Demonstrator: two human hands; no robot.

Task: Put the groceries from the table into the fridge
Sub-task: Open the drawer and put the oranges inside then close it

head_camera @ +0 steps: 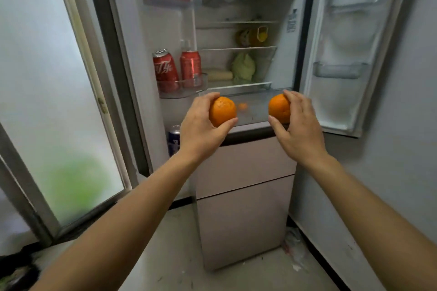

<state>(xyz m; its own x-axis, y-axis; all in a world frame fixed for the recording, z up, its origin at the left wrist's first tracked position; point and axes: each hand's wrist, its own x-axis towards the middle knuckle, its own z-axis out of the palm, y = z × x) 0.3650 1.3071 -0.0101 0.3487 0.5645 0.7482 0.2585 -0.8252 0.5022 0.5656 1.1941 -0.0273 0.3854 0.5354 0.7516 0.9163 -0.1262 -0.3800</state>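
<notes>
I hold one orange in each hand in front of the open fridge. My left hand grips an orange between thumb and fingers. My right hand grips a second orange. Both oranges hang just in front of the clear crisper drawer at the bottom of the fridge compartment. A small orange shape shows through the drawer's front. The table is out of view.
Both fridge doors stand open. The left door holds red cola cans in its bins and a blue can lower down. A cabbage and a yellow container sit on the shelves. Pink freezer drawers lie below. A frosted window is at left.
</notes>
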